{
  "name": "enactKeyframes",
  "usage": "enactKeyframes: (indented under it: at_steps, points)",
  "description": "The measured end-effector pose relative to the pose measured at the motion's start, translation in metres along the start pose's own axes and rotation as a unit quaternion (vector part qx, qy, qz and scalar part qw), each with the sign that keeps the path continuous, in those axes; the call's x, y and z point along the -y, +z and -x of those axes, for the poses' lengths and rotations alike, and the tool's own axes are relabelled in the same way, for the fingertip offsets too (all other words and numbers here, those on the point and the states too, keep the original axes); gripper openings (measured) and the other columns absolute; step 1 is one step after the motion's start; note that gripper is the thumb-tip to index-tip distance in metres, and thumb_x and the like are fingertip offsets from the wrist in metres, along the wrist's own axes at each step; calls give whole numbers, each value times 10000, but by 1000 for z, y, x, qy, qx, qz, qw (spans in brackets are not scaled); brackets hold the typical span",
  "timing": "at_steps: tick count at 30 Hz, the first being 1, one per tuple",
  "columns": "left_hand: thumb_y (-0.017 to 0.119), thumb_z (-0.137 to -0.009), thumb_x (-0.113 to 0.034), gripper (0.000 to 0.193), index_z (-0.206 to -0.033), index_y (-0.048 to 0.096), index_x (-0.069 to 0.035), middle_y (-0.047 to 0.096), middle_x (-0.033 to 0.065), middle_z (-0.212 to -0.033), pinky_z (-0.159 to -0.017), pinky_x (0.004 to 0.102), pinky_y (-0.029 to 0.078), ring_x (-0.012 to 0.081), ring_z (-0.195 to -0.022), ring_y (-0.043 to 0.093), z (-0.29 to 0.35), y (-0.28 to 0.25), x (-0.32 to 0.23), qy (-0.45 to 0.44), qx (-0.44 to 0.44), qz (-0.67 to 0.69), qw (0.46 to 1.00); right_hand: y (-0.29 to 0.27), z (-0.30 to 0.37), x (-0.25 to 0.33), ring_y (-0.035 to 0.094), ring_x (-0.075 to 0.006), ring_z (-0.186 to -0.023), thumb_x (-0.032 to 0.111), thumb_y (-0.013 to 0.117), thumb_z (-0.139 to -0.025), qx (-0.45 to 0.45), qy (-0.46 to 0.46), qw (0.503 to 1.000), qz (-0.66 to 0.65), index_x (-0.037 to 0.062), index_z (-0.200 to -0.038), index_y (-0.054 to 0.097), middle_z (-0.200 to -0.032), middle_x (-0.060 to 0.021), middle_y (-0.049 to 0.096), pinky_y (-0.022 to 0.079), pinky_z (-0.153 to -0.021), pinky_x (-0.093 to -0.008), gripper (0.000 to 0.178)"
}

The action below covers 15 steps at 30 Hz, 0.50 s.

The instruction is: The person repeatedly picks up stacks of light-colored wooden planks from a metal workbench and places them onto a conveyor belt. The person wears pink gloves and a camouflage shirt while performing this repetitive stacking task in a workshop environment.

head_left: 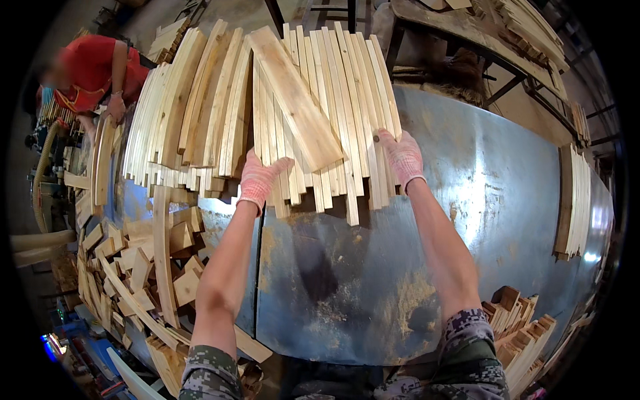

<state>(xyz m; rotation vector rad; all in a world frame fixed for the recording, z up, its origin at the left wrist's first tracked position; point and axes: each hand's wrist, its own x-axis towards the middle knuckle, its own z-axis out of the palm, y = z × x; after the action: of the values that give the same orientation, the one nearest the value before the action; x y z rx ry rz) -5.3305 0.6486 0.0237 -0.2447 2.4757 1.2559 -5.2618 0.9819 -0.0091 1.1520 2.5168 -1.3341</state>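
A row of pale wooden strips [350,87] stands packed side by side on a metal table [333,280], with their near ends uneven. Across it slants a wider wooden board [293,100]. My left hand [261,177], in a pink-and-white knitted glove, grips the row's near left side, thumb over the strips. On the opposite side my right hand [403,159], gloved alike, presses against the outermost strips. The row lies squeezed between both hands; the fingers under and beside the wood are partly hidden.
More stacked boards [193,113] adjoin on the left. Wood offcuts [143,267] are heaped at the lower left. A co-worker in red [93,67] handles boards at the far left. Upright strips [573,200] stand at the right edge; short blocks [527,333] lie lower right.
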Motion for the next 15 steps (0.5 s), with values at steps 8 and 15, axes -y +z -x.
enactKeyframes:
  at_steps: [8, 15]
  points:
    - [934, -805, -196, 894, -1503, 428, 40, 672, 193, -1365, -1109, 371, 497, 273, -1238, 646, 113, 6, 65, 15, 46, 70, 996, -29, 129, -64, 703, -393, -1096, 547, 692, -964, -6, 13, 1000, -2, -17, -1193, 683, -1153, -246, 744, 524, -961, -452, 608]
    - [980, -729, -283, 972, -1494, 447, -6, 713, 161, -1300, -1030, 393, 546, 265, -1168, 693, 328, 10, 182, -21, 65, 37, 997, -68, 347, -170, 728, -338, -1047, 507, 644, -1004, 1, 148, 989, -14, 44, -1292, 696, -1104, -185, 768, 540, -939, -445, 548]
